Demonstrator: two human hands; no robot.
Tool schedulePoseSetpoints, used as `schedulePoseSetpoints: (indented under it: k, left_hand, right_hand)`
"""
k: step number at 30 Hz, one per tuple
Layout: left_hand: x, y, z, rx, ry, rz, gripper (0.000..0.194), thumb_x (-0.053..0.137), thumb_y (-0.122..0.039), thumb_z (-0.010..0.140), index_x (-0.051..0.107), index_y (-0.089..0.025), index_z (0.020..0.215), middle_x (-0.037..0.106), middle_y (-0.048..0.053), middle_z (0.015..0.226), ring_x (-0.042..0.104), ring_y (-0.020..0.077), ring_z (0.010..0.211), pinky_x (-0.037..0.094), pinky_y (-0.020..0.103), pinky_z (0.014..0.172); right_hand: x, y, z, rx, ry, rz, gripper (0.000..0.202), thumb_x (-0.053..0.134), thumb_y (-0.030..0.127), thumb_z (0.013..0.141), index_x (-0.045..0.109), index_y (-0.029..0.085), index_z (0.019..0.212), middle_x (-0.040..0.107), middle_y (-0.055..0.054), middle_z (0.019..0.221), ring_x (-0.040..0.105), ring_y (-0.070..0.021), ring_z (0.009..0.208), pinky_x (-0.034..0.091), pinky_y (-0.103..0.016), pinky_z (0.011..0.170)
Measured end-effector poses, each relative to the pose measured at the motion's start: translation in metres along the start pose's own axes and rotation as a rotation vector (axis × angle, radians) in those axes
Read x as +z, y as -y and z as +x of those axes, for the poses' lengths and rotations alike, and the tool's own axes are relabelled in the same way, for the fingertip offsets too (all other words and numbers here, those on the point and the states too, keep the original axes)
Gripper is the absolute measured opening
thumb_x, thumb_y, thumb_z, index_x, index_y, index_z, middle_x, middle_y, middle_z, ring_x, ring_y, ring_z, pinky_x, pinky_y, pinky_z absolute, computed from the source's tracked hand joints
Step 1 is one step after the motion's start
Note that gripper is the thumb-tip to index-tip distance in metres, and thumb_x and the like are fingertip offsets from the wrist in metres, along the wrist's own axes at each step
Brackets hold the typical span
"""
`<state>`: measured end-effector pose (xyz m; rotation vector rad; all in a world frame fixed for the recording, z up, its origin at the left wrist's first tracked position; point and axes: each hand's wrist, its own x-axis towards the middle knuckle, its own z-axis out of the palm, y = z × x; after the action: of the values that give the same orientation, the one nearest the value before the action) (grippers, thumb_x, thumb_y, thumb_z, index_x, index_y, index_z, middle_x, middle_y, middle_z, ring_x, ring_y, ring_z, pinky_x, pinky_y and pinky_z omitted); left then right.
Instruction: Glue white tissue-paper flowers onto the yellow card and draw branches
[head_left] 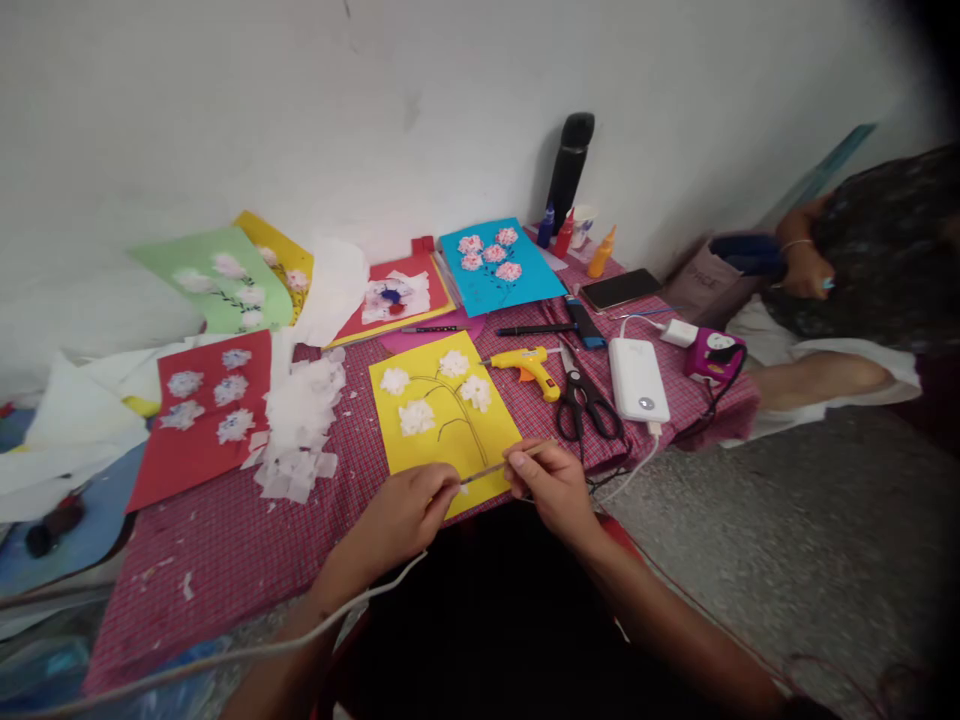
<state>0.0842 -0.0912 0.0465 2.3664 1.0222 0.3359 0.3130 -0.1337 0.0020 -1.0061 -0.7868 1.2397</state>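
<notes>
Between my two hands runs a thin brush-like stick (486, 472), just above the near edge of a yellow sheet (409, 455). The fingers of my left hand (409, 508) are pinched at its darker end, where a small white scrap shows. My right hand (553, 487) grips the other end between thumb and fingers. On the sheet are several white tissue-paper flowers (453, 364) and drawn dark stems (465, 410). Close by on the right lie a yellow glue gun (525, 367), its nozzle at the sheet's edge, and black-handled scissors (577, 405).
Torn white tissue (300, 420) is heaped left of the sheet, beside a red flower card (210, 400). A blue flower card (502, 268) and paint bottles (564, 235) are behind. A white power bank (637, 380) with cables lies right. Another person's hand (808, 270) is far right.
</notes>
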Motion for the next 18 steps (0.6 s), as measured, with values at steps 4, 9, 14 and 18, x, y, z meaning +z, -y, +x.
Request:
schedulePoseSetpoints:
  k: [4,9,14,18]
  left_hand:
    - [0.005,0.0,0.005,0.013,0.036,0.015,0.015,0.05,-0.025,0.105,0.064,-0.02,0.1,0.075,0.003,0.095,0.071,0.0181,0.086,0.052,0.029,0.077]
    - [0.012,-0.001,0.015,0.077,0.063,0.098,0.017,0.049,-0.026,0.106,0.064,-0.02,0.102,0.075,0.004,0.095,0.071,0.0192,0.085,0.054,0.03,0.076]
    - [0.018,0.004,0.027,0.099,0.049,0.113,0.021,0.048,-0.024,0.105,0.064,-0.021,0.118,0.077,0.007,0.108,0.074,0.0217,0.094,0.057,0.033,0.082]
    - [0.023,0.01,0.038,0.057,0.017,0.049,0.029,0.05,-0.024,0.104,0.062,-0.021,0.13,0.077,0.008,0.119,0.074,0.0229,0.104,0.058,0.035,0.09]
  right_hand:
    - [0.003,-0.005,0.0,0.022,-0.119,-0.018,0.028,0.079,0.045,0.087,0.069,0.019,0.082,0.066,0.003,0.063,0.055,-0.0096,0.042,0.043,-0.023,0.042]
    - [0.001,-0.006,0.001,0.071,-0.163,-0.027,0.032,0.078,0.048,0.086,0.066,0.019,0.086,0.062,0.005,0.057,0.053,-0.0097,0.039,0.041,-0.022,0.04]
    - [-0.005,0.006,0.007,0.069,-0.103,-0.044,0.032,0.078,0.049,0.085,0.066,0.02,0.084,0.063,0.004,0.059,0.053,-0.0102,0.041,0.042,-0.023,0.042]
    - [-0.004,0.023,0.013,0.055,0.092,-0.101,0.025,0.079,0.043,0.084,0.071,0.022,0.094,0.068,0.002,0.069,0.058,-0.0119,0.052,0.047,-0.025,0.05]
